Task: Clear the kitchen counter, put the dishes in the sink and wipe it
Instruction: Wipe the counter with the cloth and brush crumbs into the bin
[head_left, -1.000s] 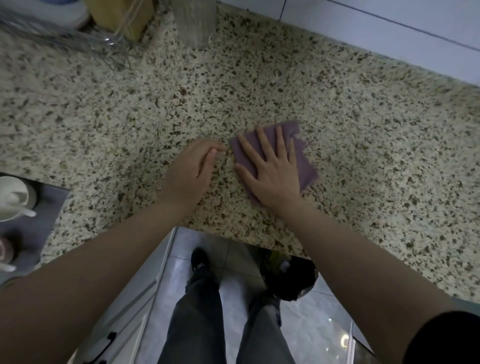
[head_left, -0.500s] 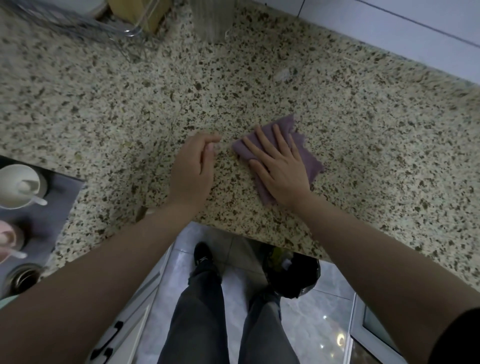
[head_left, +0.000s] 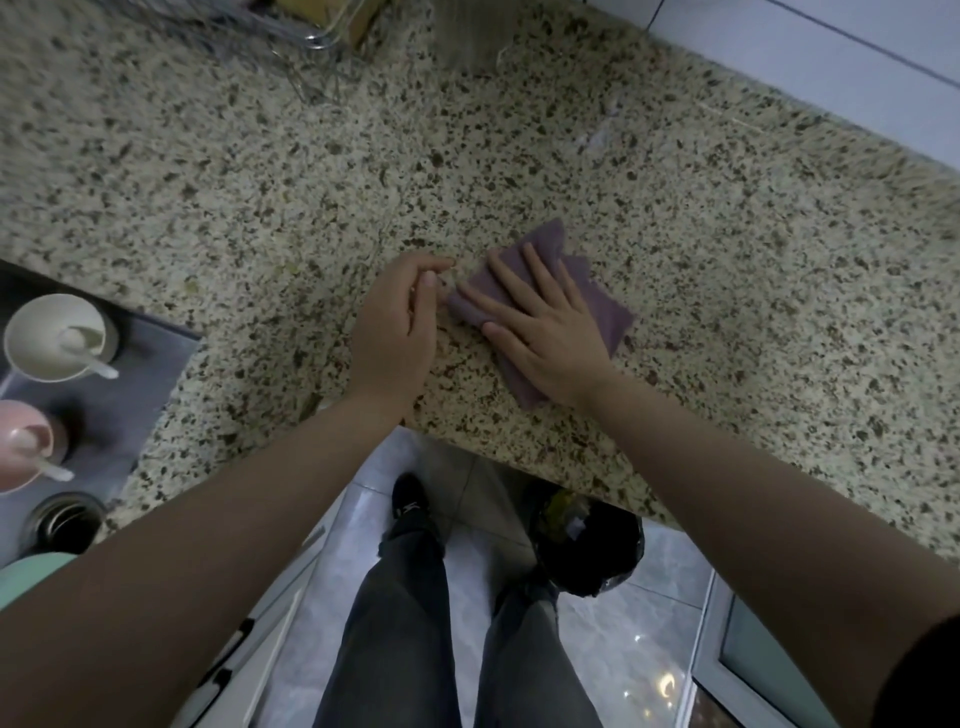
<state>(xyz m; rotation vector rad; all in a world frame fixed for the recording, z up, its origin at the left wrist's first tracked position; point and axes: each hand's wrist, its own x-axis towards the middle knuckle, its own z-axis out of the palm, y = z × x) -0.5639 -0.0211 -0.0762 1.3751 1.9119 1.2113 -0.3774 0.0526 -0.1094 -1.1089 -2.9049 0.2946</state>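
Head view looking down, white bowl (head_left: 54, 338) with spoon sitting in sink (head_left: 124, 415) at left edge, left hand (head_left: 397, 325) hovering mid-frame with fingers loosely curled, holding nothing, right hand (head_left: 540, 332) pressing flat, fingers spread, on purple cloth (head_left: 597, 312) lying on speckled granite counter (head_left: 727, 260) just right of centre

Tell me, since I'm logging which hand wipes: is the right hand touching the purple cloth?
Touching. The head view shows the right hand pressed flat on the purple cloth, fingers spread.

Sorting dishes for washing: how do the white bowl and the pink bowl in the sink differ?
The white bowl shows whole; the pink bowl is cut by the frame edge. White lies farther from the person, pink nearer. Both sit in the sink, each holding a white spoon.
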